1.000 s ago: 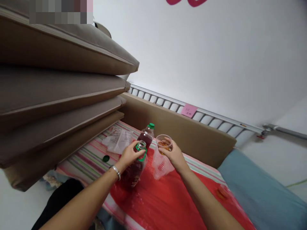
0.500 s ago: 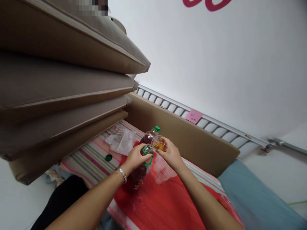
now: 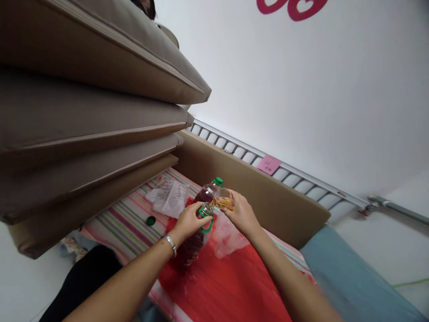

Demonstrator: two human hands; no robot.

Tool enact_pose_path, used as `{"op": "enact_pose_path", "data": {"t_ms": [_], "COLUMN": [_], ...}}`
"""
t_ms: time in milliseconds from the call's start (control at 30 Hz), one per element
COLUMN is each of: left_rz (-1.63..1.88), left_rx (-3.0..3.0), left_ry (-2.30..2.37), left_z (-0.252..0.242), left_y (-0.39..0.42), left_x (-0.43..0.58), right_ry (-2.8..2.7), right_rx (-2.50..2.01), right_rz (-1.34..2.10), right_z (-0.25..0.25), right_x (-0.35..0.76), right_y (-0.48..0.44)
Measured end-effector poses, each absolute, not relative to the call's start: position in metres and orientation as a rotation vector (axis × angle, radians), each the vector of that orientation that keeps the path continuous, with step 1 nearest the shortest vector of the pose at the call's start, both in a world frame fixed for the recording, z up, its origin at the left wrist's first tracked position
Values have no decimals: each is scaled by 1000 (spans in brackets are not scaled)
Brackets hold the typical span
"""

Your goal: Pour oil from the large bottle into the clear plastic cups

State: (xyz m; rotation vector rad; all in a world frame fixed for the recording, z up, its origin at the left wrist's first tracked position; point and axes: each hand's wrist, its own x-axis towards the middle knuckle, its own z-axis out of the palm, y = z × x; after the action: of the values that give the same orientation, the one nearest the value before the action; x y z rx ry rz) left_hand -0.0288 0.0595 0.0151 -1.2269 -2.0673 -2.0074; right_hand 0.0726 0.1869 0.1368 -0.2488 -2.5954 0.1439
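My left hand (image 3: 191, 220) is closed round the neck of an uncapped plastic bottle (image 3: 194, 248) with a green collar and handle and dark contents. In my right hand (image 3: 241, 212) is a clear plastic cup (image 3: 224, 200) of amber liquid, tilted to the left with its rim at the bottle's mouth. Liquid appears to run from the cup into the neck. Just behind stands a second bottle (image 3: 206, 193) of dark liquid with a green cap on. Below my right hand, several clear cups (image 3: 229, 239) lie nested on a red plastic bag (image 3: 231, 281).
A loose green cap (image 3: 150, 221) and a clear plastic wrapper (image 3: 170, 196) lie on the striped cloth (image 3: 127, 223). Stacked grey-brown cushions (image 3: 100, 107) loom at left. Behind the bottles a tan board (image 3: 254, 183) leans against a metal rail bearing a pink note (image 3: 269, 164).
My right hand has tipped the cup further toward the bottle's mouth, and the amber liquid has shifted to its rim. My left hand keeps its hold on the bottle's neck.
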Motion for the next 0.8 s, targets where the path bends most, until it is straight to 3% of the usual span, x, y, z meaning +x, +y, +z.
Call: {"op": "enact_pose_path", "data": {"t_ms": [800], "left_rz": [-2012], "left_rx": [-1218], "left_ry": [-2072], "left_z": [15], "left_y": [58], "left_x": [-27], "right_ry": [-2600], "right_rx": [8], "right_rz": [-333], "right_z": [145], "right_x": [73], "right_y": [178]}}
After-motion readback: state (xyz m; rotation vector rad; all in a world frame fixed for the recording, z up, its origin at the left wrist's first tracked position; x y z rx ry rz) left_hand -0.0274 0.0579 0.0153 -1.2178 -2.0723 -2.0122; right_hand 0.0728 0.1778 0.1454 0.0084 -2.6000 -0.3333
